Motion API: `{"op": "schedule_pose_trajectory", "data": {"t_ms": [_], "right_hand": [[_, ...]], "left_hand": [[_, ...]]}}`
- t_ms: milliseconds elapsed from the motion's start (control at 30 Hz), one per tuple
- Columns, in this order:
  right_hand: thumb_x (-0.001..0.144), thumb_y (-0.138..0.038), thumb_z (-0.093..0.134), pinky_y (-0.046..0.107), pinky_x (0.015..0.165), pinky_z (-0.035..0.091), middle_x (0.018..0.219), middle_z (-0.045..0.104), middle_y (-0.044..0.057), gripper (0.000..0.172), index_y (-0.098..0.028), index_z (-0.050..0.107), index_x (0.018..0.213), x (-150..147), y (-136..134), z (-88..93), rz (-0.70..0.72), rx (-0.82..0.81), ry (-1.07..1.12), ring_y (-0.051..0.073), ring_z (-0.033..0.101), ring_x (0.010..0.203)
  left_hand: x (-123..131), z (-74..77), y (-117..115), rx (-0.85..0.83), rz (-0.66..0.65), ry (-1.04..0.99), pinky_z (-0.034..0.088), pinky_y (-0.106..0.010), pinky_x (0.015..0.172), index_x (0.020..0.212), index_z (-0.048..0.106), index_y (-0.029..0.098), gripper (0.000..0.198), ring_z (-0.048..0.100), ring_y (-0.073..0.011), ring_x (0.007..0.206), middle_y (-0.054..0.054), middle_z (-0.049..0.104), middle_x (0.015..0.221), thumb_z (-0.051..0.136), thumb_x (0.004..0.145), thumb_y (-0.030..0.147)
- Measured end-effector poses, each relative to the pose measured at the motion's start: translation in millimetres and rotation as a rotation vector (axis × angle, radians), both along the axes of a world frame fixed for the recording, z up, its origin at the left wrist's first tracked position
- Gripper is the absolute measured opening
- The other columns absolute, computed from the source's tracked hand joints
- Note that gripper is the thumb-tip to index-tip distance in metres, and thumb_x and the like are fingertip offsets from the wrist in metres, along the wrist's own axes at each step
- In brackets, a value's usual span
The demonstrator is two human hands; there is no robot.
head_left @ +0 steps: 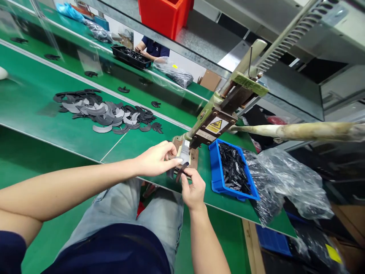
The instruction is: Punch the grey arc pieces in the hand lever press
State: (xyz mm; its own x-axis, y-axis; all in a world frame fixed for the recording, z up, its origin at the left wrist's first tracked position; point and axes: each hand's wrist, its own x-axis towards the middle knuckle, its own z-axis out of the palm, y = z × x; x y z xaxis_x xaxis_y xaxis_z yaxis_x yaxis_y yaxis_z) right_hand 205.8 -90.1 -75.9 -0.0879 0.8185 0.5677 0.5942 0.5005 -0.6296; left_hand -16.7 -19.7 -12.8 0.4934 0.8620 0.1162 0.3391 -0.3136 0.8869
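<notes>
My left hand [156, 159] and my right hand [194, 188] meet at the front edge of the green table [51, 114], just below the base of a hand press [212, 121]. Both pinch a dark curved flat piece [181, 171] between fingers and thumb. The left fingers reach over the press's base plate [185, 154], the right hand grips the piece from below. A pile of the same grey and black curved pieces [108, 114] lies on the table to the left.
A blue bin [216, 175] of small black parts sits right of the press, clear plastic bags [285, 182] of parts beyond it. The press lever [299, 131] sticks out right. Another person [152, 47] works at a black tray [131, 57] across the conveyor; a red crate [164, 15] stands overhead.
</notes>
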Motion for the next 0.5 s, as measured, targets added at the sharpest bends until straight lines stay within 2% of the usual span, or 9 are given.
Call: {"op": "schedule_pose_trajectory", "data": {"t_ms": [67,133,167,233,300,367,433,500], "right_hand": [[0.093,-0.024,0.063,0.033,0.081,0.057,0.096,0.075,0.005,0.015,-0.024,0.069,0.107,1,0,0.1,0.0,0.039,-0.046,0.017,0.071,0.087],[0.093,-0.022,0.062,0.033,0.081,0.057,0.096,0.074,0.006,0.016,-0.023,0.068,0.108,1,1,-0.5,0.003,0.082,-0.08,0.017,0.07,0.088],[0.093,-0.02,0.062,0.033,0.082,0.057,0.098,0.074,0.006,0.017,-0.023,0.068,0.109,0,1,-0.5,0.007,0.102,-0.094,0.017,0.07,0.09],[0.092,-0.018,0.063,0.034,0.083,0.058,0.1,0.075,0.007,0.02,-0.023,0.068,0.111,0,2,0.2,0.029,0.136,-0.116,0.018,0.071,0.093],[0.091,-0.016,0.063,0.034,0.084,0.059,0.102,0.076,0.007,0.024,-0.023,0.068,0.113,-2,1,1.5,0.053,0.155,-0.13,0.018,0.072,0.094],[0.091,-0.015,0.062,0.035,0.084,0.06,0.103,0.076,0.008,0.026,-0.023,0.068,0.115,-3,0,2.2,0.059,0.165,-0.126,0.019,0.072,0.095],[0.092,-0.015,0.062,0.035,0.084,0.06,0.102,0.076,0.008,0.026,-0.023,0.068,0.115,-5,-1,1.0,0.051,0.165,-0.108,0.019,0.073,0.095],[0.092,-0.016,0.062,0.035,0.084,0.061,0.102,0.076,0.007,0.024,-0.023,0.067,0.114,-6,-2,-2.1,0.036,0.153,-0.083,0.019,0.073,0.094]], "left_hand": [[4,2.5,-7,0.199,-0.04,0.068,0.047,-0.031,0.074,0.089,0.061,0.021,0.031,0.058,-0.0174,0.082,-0.003,0.064,0.092,0.069,0.09,0.052],[8,0.8,-11,0.236,-0.113,0.111,0.042,-0.03,0.072,0.076,0.055,0.021,0.033,0.053,-0.0179,0.081,-0.001,0.057,0.08,0.065,0.093,0.047],[11,-1.8,-11,0.19,-0.124,0.11,0.039,-0.029,0.068,0.072,0.051,0.021,0.036,0.05,-0.0171,0.076,0.0,0.053,0.074,0.063,0.094,0.046],[15,-9.5,-7,-0.006,-0.133,0.051,0.031,-0.028,0.061,0.069,0.043,0.021,0.043,0.041,-0.014,0.066,0.004,0.042,0.065,0.062,0.094,0.05],[17,-18.8,0,-0.251,-0.172,-0.06,0.024,-0.027,0.057,0.068,0.04,0.021,0.052,0.032,-0.011,0.06,0.006,0.034,0.062,0.066,0.088,0.061],[17,-27.2,6,-0.432,-0.232,-0.158,0.021,-0.027,0.057,0.066,0.04,0.021,0.06,0.03,-0.0098,0.06,0.007,0.034,0.062,0.071,0.081,0.07],[16,-33.5,11,-0.534,-0.261,-0.217,0.022,-0.026,0.058,0.064,0.042,0.02,0.063,0.032,-0.0094,0.061,0.007,0.037,0.062,0.076,0.076,0.072],[14,-36.8,13,-0.548,-0.227,-0.26,0.024,-0.025,0.058,0.066,0.046,0.019,0.062,0.035,-0.0088,0.061,0.007,0.041,0.063,0.082,0.072,0.068]]}}
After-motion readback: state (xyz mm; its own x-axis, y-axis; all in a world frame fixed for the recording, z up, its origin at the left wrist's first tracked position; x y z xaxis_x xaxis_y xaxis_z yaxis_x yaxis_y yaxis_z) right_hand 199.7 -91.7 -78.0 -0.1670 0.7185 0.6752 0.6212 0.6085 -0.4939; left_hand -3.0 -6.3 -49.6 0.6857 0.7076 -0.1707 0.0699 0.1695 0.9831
